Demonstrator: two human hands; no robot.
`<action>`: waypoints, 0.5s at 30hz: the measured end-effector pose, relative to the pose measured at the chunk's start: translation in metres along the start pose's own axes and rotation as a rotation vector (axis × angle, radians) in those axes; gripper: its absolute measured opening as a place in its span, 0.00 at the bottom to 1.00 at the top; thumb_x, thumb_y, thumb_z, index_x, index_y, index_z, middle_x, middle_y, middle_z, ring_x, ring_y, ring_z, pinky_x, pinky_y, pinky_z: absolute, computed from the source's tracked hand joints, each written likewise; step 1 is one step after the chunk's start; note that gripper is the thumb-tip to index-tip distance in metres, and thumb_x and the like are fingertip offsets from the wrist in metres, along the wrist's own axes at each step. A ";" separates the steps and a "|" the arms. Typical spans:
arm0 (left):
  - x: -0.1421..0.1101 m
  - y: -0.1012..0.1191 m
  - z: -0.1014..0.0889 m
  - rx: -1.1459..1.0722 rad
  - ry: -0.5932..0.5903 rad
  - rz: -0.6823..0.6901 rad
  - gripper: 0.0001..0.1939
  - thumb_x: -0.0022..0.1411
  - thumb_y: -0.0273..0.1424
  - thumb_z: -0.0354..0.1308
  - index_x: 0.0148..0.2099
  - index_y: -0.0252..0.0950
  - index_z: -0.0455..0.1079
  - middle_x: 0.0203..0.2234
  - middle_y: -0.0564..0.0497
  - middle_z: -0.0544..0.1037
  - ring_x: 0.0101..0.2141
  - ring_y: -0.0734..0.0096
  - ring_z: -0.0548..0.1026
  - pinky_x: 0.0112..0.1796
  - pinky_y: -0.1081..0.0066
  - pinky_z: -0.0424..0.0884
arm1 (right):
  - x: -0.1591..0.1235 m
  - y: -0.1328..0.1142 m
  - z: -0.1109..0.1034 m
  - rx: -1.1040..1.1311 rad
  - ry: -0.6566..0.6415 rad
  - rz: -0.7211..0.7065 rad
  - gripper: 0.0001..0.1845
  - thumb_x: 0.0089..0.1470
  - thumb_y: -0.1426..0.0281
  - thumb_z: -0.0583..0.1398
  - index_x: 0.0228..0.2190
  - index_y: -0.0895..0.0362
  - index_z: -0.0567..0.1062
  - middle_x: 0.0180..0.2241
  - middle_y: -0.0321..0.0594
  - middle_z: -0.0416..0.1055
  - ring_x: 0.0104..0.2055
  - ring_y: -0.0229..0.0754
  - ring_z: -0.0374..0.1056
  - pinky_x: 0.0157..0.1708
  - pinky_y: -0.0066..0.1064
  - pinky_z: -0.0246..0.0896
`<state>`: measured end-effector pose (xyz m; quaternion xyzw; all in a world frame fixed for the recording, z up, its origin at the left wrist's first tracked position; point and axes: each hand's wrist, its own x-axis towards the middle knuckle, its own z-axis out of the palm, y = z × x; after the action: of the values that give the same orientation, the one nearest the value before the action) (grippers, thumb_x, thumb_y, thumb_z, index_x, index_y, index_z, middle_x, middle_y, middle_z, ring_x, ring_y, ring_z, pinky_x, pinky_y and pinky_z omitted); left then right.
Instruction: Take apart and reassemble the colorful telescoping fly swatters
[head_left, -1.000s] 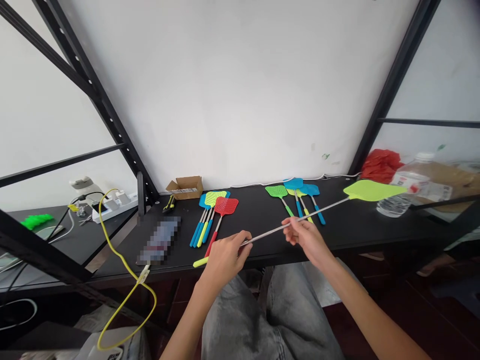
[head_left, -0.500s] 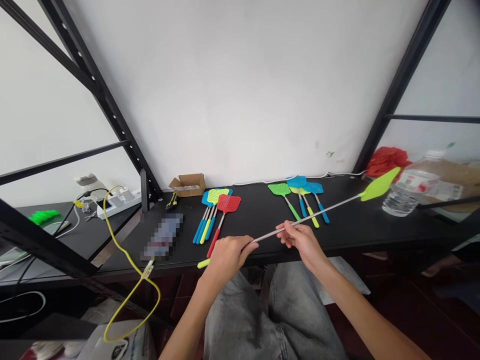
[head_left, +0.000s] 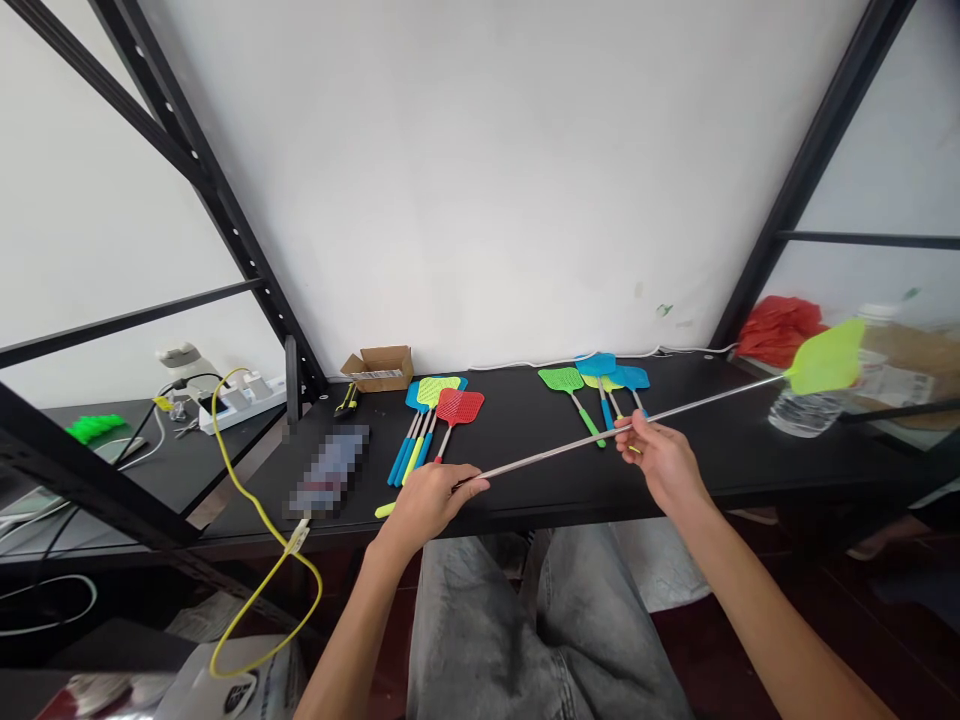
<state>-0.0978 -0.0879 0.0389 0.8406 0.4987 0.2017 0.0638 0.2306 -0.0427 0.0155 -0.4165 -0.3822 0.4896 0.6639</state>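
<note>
A yellow-green fly swatter (head_left: 555, 454) with a long metal rod stretches across in front of me, its paddle at the right and a bit of its handle poking out at the left. My left hand (head_left: 435, 500) is closed round the handle end. Further along the rod, my right hand (head_left: 660, 455) pinches it between thumb and fingers. Behind my left hand lie several short swatters in blue and yellow, with a red swatter (head_left: 460, 405) on top. A second group, with a green swatter (head_left: 562, 380) and a blue swatter (head_left: 596, 365), lies behind the rod; my right hand partly covers it.
On the black table (head_left: 517, 495) stand a small open cardboard box (head_left: 379, 370) and a pixelated flat object (head_left: 330, 470) with a yellow cable (head_left: 247, 490). At the right are a water bottle (head_left: 802, 412) and a red plastic bag (head_left: 780, 330). Black shelf posts frame both sides.
My right hand has moved right along with the paddle, while my left hand has shifted slightly left. The rod shows longer between my hands, and the paddle now faces me more broadly.
</note>
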 end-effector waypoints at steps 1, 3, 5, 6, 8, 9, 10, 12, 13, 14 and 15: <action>0.000 -0.001 -0.001 0.006 -0.002 -0.004 0.24 0.72 0.47 0.43 0.34 0.40 0.72 0.22 0.54 0.73 0.24 0.71 0.69 0.27 0.71 0.51 | 0.000 0.000 -0.001 0.001 0.010 0.001 0.21 0.43 0.52 0.70 0.26 0.59 0.80 0.25 0.43 0.72 0.26 0.38 0.66 0.21 0.28 0.55; -0.001 -0.003 -0.003 0.019 -0.001 -0.012 0.24 0.71 0.47 0.43 0.34 0.40 0.73 0.21 0.54 0.73 0.25 0.70 0.70 0.27 0.71 0.52 | 0.000 -0.001 -0.003 0.004 0.011 0.012 0.21 0.43 0.52 0.70 0.26 0.58 0.80 0.25 0.42 0.71 0.26 0.39 0.65 0.21 0.29 0.55; -0.002 -0.006 -0.004 0.032 0.020 -0.016 0.22 0.71 0.46 0.45 0.36 0.41 0.74 0.24 0.53 0.76 0.27 0.69 0.72 0.28 0.72 0.54 | -0.001 -0.001 -0.003 0.015 -0.001 0.035 0.20 0.43 0.53 0.71 0.26 0.58 0.80 0.25 0.42 0.71 0.26 0.39 0.66 0.21 0.29 0.56; -0.002 -0.008 -0.005 0.042 0.044 -0.020 0.20 0.71 0.45 0.46 0.38 0.42 0.75 0.27 0.52 0.78 0.29 0.67 0.74 0.29 0.72 0.55 | -0.001 0.000 -0.004 0.025 -0.003 0.048 0.20 0.43 0.53 0.71 0.27 0.58 0.80 0.25 0.42 0.71 0.26 0.39 0.65 0.21 0.29 0.56; -0.003 -0.015 -0.006 0.080 0.119 -0.037 0.17 0.70 0.43 0.48 0.42 0.42 0.76 0.33 0.51 0.80 0.33 0.65 0.75 0.33 0.71 0.59 | 0.001 0.000 -0.006 0.050 -0.001 0.066 0.19 0.43 0.54 0.71 0.28 0.57 0.80 0.25 0.41 0.71 0.26 0.38 0.65 0.21 0.28 0.56; -0.003 -0.019 -0.007 0.109 0.164 -0.048 0.16 0.70 0.42 0.49 0.43 0.42 0.76 0.35 0.50 0.81 0.34 0.64 0.76 0.36 0.69 0.61 | 0.002 -0.001 -0.008 0.063 0.005 0.064 0.19 0.44 0.54 0.70 0.29 0.57 0.80 0.25 0.40 0.71 0.25 0.38 0.64 0.21 0.28 0.56; -0.003 -0.023 -0.008 0.143 0.207 -0.059 0.15 0.69 0.40 0.50 0.44 0.41 0.76 0.36 0.49 0.81 0.35 0.62 0.75 0.38 0.67 0.62 | 0.004 0.000 -0.010 0.075 0.011 0.058 0.19 0.44 0.54 0.70 0.29 0.57 0.80 0.25 0.40 0.70 0.25 0.38 0.64 0.21 0.28 0.56; -0.003 -0.027 -0.010 0.208 0.291 -0.077 0.13 0.69 0.37 0.51 0.44 0.41 0.76 0.38 0.47 0.80 0.38 0.59 0.75 0.43 0.63 0.63 | 0.007 0.000 -0.013 0.097 0.021 0.042 0.18 0.45 0.54 0.69 0.30 0.56 0.80 0.25 0.39 0.70 0.24 0.38 0.64 0.21 0.29 0.56; -0.003 -0.027 -0.010 0.228 0.335 -0.080 0.12 0.68 0.35 0.52 0.46 0.41 0.76 0.39 0.46 0.79 0.40 0.58 0.74 0.46 0.61 0.63 | 0.008 0.001 -0.014 0.108 0.024 0.039 0.18 0.45 0.54 0.69 0.30 0.56 0.80 0.25 0.39 0.71 0.25 0.38 0.64 0.21 0.29 0.57; -0.002 -0.024 -0.011 0.234 0.384 -0.075 0.12 0.68 0.34 0.52 0.47 0.42 0.76 0.42 0.46 0.79 0.43 0.57 0.74 0.48 0.60 0.63 | 0.008 0.002 -0.014 0.120 0.025 0.042 0.18 0.45 0.54 0.69 0.31 0.55 0.79 0.26 0.39 0.71 0.25 0.38 0.65 0.21 0.29 0.57; -0.002 -0.020 -0.010 0.224 0.430 -0.059 0.13 0.68 0.33 0.52 0.48 0.42 0.75 0.44 0.45 0.78 0.45 0.56 0.73 0.49 0.59 0.62 | 0.008 0.002 -0.013 0.131 0.022 0.049 0.18 0.45 0.54 0.69 0.31 0.55 0.79 0.26 0.39 0.72 0.25 0.38 0.65 0.21 0.30 0.57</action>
<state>-0.1189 -0.0806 0.0417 0.7652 0.5444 0.3175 -0.1317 0.2438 -0.0366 0.0093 -0.3871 -0.3315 0.5251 0.6815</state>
